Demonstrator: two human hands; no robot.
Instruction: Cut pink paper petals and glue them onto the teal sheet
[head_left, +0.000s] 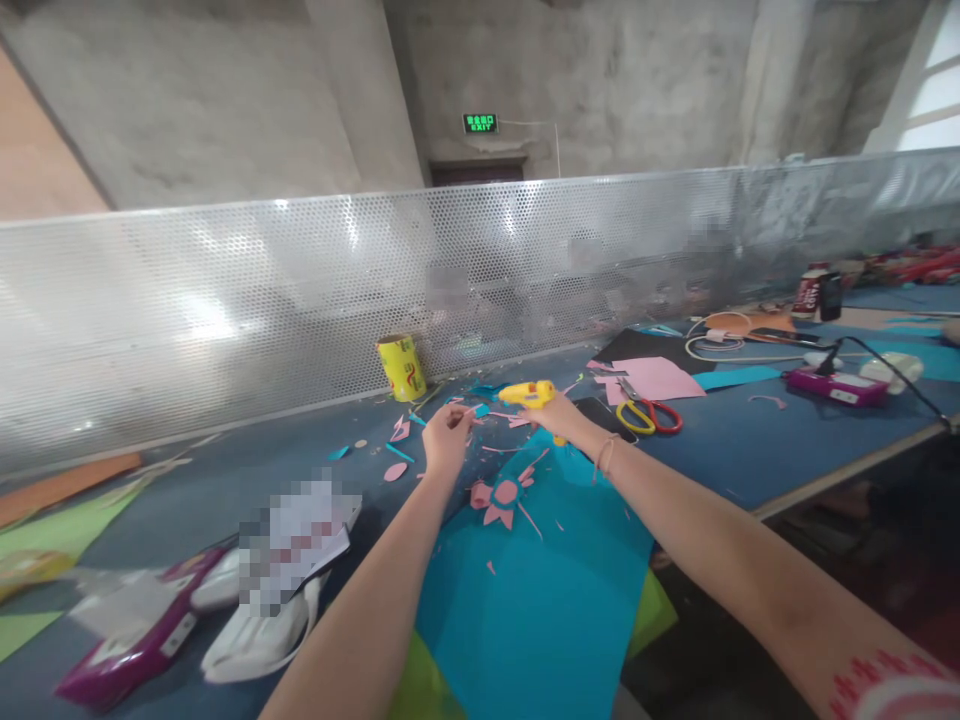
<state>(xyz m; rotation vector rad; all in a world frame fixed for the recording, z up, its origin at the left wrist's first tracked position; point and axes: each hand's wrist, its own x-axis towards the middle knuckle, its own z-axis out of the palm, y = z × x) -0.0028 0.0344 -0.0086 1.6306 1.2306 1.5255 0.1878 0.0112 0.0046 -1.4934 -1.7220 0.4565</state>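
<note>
My right hand (pixel 556 415) is wrapped round a yellow hot glue gun (pixel 529 394), whose nozzle points left. In my left hand (pixel 448 436) the fingers pinch a small blue and pink craft piece (pixel 481 410), close beside the nozzle. Below both hands a pink flower-like cutout (pixel 507 492) lies on a large blue sheet (pixel 536 600). Pink and blue scraps, among them a pink oval (pixel 395 472), are scattered to the left of my left hand. Scissors (pixel 646 416) with yellow and red handles rest to the right of my right hand.
A yellow can (pixel 402 368) stands near the perforated metal partition (pixel 300 300). Pink sheet (pixel 660 378) and black sheet lie at the right. Purple power strips lie at right (pixel 838 386) and at lower left (pixel 142 640), near a white device (pixel 259 640). The table edge (pixel 825 455) runs along the right.
</note>
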